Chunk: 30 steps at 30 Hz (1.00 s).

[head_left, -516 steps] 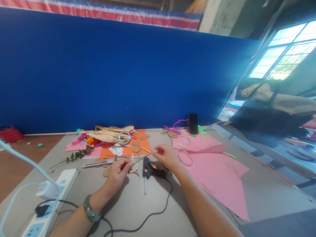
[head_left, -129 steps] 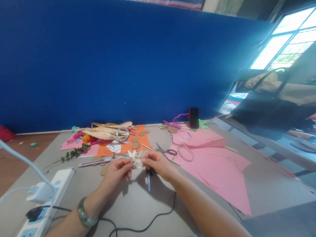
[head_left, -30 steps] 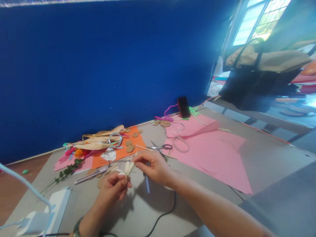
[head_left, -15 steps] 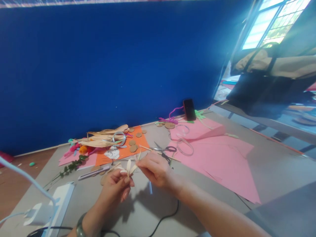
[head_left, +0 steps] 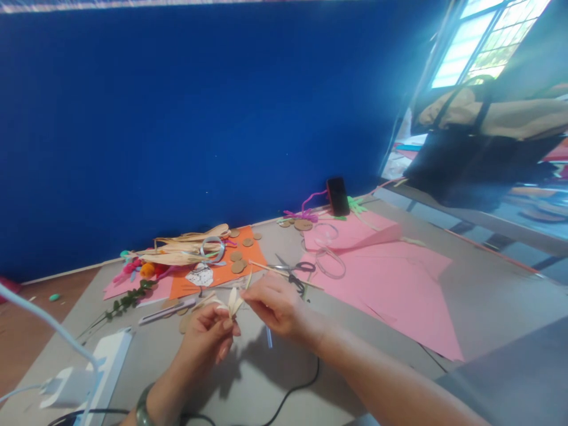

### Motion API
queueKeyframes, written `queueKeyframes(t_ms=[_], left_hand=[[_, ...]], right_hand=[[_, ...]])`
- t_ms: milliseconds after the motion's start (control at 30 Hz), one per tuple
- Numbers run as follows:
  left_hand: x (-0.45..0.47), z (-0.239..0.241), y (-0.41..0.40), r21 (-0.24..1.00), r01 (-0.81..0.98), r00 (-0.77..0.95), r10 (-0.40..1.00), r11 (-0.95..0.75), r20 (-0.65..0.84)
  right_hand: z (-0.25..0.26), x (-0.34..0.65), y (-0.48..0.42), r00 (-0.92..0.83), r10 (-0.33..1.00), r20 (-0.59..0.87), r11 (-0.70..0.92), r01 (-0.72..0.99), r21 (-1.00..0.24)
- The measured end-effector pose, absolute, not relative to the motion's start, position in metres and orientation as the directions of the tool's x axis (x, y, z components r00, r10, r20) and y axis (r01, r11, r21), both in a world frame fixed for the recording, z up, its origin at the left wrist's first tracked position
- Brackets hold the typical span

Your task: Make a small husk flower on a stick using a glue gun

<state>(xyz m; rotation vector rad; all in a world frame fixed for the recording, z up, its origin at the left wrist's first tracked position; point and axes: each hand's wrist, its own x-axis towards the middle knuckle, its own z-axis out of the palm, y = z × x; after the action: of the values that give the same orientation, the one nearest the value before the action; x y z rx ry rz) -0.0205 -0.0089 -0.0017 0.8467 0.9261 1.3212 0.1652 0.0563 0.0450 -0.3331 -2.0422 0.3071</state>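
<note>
My left hand (head_left: 210,334) is closed, its thumb and fingers pinching the base of a small flower-like bunch of pale dried husk strips (head_left: 233,302). Close on its right, my right hand (head_left: 277,305) pinches at the tip of one of the strips; its fingertips partly hide the spot. Both hands are held above the grey table. Beyond my right hand lie scissors (head_left: 305,267) with dark handles and a thin stick (head_left: 260,265). A pale utility knife (head_left: 166,312) rests to the left of my left hand.
Dried husks (head_left: 177,251) and a tape roll (head_left: 213,249) lie by orange paper (head_left: 180,288) with cork-like discs. Pink sheets (head_left: 399,302) spread on the right. A phone (head_left: 338,196) leans against the blue partition (head_left: 199,118). A power strip (head_left: 106,367) and cables are at front left.
The view has shifted slightly. Both hands stay almost in the same place, still pinching the pale bunch.
</note>
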Motion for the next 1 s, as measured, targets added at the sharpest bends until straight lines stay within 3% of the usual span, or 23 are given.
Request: queueKeyframes(t_ms=[267, 400, 533, 633, 767, 1000], left_hand=[[-0.019, 0.001, -0.008, 0.931, -0.361, 0.018, 0.999, 0.052, -0.049], [-0.02, 0.004, -0.008, 0.949, -0.315, -0.054, 0.998, 0.024, -0.044], [-0.024, 0.007, -0.007, 0.97, -0.241, -0.116, 0.992, 0.009, -0.038], [-0.026, 0.006, -0.007, 0.986, -0.166, -0.135, 0.991, -0.022, -0.001], [-0.025, 0.003, -0.01, 0.987, -0.128, -0.152, 0.985, -0.096, 0.076], [-0.03, -0.006, -0.015, 0.985, 0.005, -0.135, 0.976, -0.17, 0.169]], right_hand=[[0.045, 0.166, 0.056, -0.47, 0.369, 0.802, 0.925, 0.104, -0.365], [0.048, 0.166, 0.055, -0.441, 0.49, 0.752, 0.859, 0.1, -0.502], [0.054, 0.167, 0.054, -0.428, 0.716, 0.551, 0.613, 0.01, -0.79], [0.06, 0.169, 0.054, -0.523, 0.772, 0.361, 0.342, -0.137, -0.93], [0.063, 0.171, 0.054, -0.63, 0.741, 0.23, 0.103, -0.232, -0.967], [0.059, 0.168, 0.052, -0.654, 0.743, 0.14, -0.052, -0.265, -0.963]])
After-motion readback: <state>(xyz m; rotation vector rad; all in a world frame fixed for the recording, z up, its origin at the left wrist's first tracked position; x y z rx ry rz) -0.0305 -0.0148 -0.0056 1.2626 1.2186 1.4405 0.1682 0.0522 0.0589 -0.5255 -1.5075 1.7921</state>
